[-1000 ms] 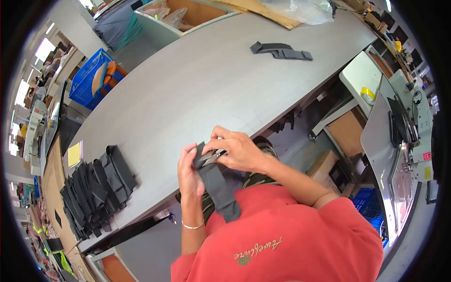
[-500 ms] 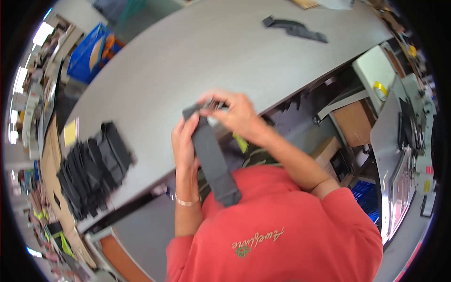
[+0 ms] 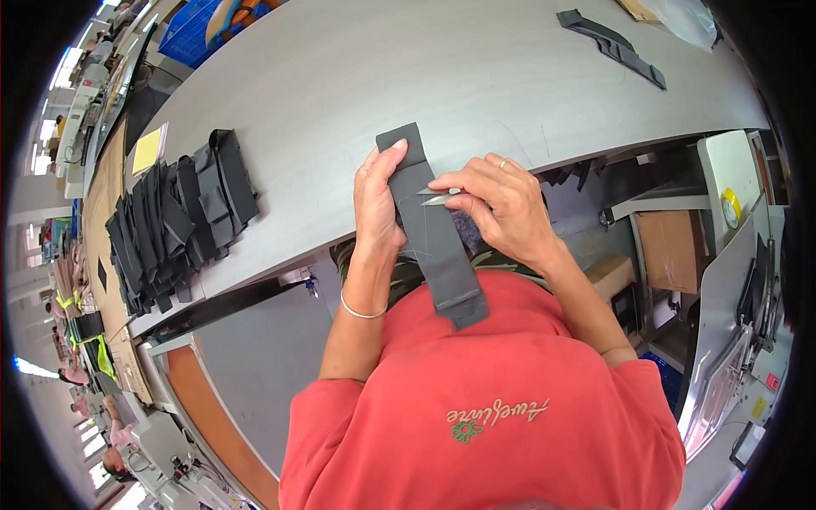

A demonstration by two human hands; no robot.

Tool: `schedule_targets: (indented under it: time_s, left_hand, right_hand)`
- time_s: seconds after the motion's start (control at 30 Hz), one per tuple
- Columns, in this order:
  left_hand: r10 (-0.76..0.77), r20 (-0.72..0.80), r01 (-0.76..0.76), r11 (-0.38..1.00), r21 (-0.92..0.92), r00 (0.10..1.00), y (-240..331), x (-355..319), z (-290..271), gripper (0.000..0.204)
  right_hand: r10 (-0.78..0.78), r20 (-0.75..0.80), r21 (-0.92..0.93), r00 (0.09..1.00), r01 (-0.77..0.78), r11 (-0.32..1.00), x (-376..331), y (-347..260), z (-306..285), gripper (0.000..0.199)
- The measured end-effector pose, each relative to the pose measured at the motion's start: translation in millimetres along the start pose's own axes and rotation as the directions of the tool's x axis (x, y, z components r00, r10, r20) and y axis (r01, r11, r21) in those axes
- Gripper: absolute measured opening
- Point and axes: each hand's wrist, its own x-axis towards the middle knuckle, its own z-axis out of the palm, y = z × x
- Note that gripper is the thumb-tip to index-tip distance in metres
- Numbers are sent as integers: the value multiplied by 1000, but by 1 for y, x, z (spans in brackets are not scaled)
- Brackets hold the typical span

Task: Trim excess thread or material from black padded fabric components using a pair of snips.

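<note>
Fabric strip, dark grey, stretched lengthwise between both hands at the desk's near edge.

Left hand grips the strip's upper end flat against the grey desk; right hand is closed around small metal snips, blades touching the strip's middle. A heap of black strips lies at the left and a few dark pieces sit far off, so much of the batch seems left to handle, though which heap is finished I cannot tell.

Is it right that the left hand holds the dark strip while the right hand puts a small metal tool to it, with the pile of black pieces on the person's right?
Not quite: the head view shows the pile on the person's left. The rest holds: left hand holds the strip, right hand applies the tool.
</note>
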Motion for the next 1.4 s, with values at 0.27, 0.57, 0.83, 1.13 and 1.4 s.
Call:
schedule_targets:
  time_s: [0.27, 0.57, 0.83, 1.13, 1.4]
  left_hand:
    - [-16, 46, 15, 1000, 15, 999, 11, -12, 2, 19]
    - [-44, -45, 38, 991, -130, 998, 11, -8, -2, 22]
    - [-58, -22, 56, 993, -100, 998, 15, -16, 3, 26]
    - [-73, -33, 70, 994, -82, 997, 15, -14, 0, 23]
    - [-38, 1, 38, 999, -15, 999, 15, -17, 4, 32]
  right_hand:
    - [363, -134, 360, 922, -296, 885, -2, 6, 13, 11]
    - [44, -64, 148, 997, -34, 988, 4, -22, 4, 15]
    - [-54, -90, 25, 994, 57, 998, 9, -24, 7, 16]
    - [-65, -115, -48, 991, 60, 997, 6, -22, 5, 17]
    - [-75, -65, 69, 995, 80, 994, 7, -20, 2, 17]
